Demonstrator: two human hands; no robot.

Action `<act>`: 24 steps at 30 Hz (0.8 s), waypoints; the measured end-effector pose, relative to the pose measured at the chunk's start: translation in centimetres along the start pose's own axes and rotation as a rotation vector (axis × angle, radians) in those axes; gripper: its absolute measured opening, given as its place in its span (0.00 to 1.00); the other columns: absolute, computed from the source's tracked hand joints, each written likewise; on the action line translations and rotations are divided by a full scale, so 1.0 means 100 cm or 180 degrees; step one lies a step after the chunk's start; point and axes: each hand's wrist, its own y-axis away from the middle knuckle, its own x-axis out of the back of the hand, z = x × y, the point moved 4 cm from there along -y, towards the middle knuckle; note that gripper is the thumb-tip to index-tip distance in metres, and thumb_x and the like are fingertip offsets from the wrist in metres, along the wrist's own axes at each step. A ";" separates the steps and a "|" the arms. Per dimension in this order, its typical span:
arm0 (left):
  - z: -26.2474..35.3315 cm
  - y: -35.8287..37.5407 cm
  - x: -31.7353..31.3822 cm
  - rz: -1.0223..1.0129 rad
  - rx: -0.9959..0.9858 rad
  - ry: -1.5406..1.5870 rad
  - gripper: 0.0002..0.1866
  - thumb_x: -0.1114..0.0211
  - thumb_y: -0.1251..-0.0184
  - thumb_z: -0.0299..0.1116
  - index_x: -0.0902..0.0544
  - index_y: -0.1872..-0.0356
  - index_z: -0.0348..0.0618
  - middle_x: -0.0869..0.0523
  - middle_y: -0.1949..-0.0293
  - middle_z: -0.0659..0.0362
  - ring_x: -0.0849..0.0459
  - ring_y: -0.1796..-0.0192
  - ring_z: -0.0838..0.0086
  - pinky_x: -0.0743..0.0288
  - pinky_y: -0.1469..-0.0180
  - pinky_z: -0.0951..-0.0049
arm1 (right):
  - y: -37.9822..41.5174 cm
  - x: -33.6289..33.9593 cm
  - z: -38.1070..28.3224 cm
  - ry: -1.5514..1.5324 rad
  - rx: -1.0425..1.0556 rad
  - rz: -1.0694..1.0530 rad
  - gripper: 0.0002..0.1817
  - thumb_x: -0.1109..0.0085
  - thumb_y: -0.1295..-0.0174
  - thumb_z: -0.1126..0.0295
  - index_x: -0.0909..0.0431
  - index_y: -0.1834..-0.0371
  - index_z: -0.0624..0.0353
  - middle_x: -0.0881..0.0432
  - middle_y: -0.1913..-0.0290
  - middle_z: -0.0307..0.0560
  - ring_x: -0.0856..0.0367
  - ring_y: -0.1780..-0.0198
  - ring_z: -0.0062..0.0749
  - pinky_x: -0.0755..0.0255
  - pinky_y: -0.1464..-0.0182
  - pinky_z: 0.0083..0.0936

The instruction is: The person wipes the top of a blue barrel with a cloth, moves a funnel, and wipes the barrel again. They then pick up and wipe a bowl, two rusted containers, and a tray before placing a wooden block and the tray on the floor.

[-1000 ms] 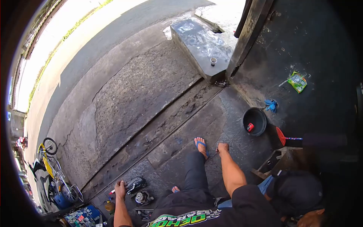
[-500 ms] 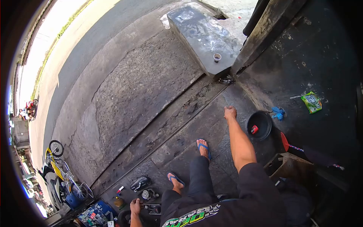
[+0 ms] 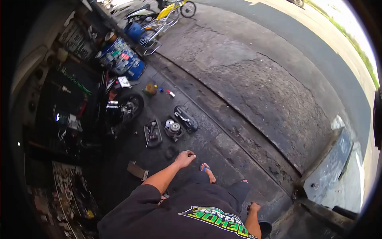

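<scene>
Left hand (image 3: 185, 159): stretched forward over the floor (image 3: 223, 139), fingers loosely curled, gripping nothing, touching nothing. Nearest items lay just ahead of it on the floor.

Right hand (image 3: 253, 208): low by the hip, at the edge of the black shirt (image 3: 199, 215); fingers curled, though whether anything sat inside them could not be told.

Clutch part (image 3: 173, 128): round, metal, on the floor ahead of the left hand, apart from it.

Black cover (image 3: 186, 118): oblong, just right of the clutch part, nearly touching it.

Tray (image 3: 152, 133): dark, shallow, just left of the clutch part, small tools inside.

Wood block (image 3: 137, 170): flat on the floor, left of the forearm.

Foot (image 3: 207, 171): in a blue sandal, just below and right of the left hand.

Wheel (image 3: 129, 106): black tyre with engine parts, beyond the tray, against the dark shop front.

Yellow can (image 3: 150, 88): small, on the floor beyond the wheel.

Blue bin (image 3: 123, 57): stuffed with mixed goods, farther back.

Motorbike (image 3: 167, 12): yellow, parked at the top by the road.

Concrete block (image 3: 330, 171): grey, slanted, far right, well apart from both hands, a small cup (image 3: 315, 185) on it.
</scene>
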 end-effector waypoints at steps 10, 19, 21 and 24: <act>-0.309 0.113 0.103 0.2818 0.1701 0.2053 0.10 0.34 0.41 0.35 0.13 0.67 0.38 0.12 0.71 0.54 0.13 0.67 0.68 0.22 0.62 0.69 | 0.098 -0.240 -0.191 0.1601 0.1866 -0.0932 0.06 0.43 0.43 0.73 0.24 0.63 0.58 0.26 0.77 0.42 0.28 0.82 0.33 0.34 0.83 0.31; -0.149 0.185 0.330 0.4730 0.0132 0.3100 0.04 0.38 0.32 0.26 0.20 0.59 0.39 0.19 0.68 0.64 0.24 0.69 0.85 0.29 0.66 0.83 | 0.516 -0.537 -0.314 0.1466 0.4087 -0.3218 0.08 0.41 0.34 0.67 0.24 0.61 0.60 0.26 0.71 0.34 0.30 0.74 0.16 0.35 0.72 0.17; -0.112 0.195 0.360 0.5070 -0.0071 0.2818 0.04 0.39 0.32 0.26 0.20 0.59 0.39 0.19 0.68 0.64 0.24 0.68 0.85 0.29 0.65 0.82 | 0.566 -0.570 -0.310 0.1610 0.4218 -0.3523 0.07 0.41 0.33 0.67 0.24 0.61 0.59 0.26 0.71 0.34 0.31 0.74 0.16 0.36 0.72 0.17; -0.074 0.219 0.417 0.5535 -0.0393 0.2500 0.06 0.40 0.34 0.23 0.21 0.58 0.37 0.19 0.65 0.61 0.24 0.66 0.82 0.28 0.63 0.81 | 0.633 -0.627 -0.286 0.1900 0.4207 -0.4078 0.06 0.41 0.34 0.69 0.24 0.61 0.60 0.25 0.70 0.35 0.29 0.72 0.16 0.34 0.69 0.17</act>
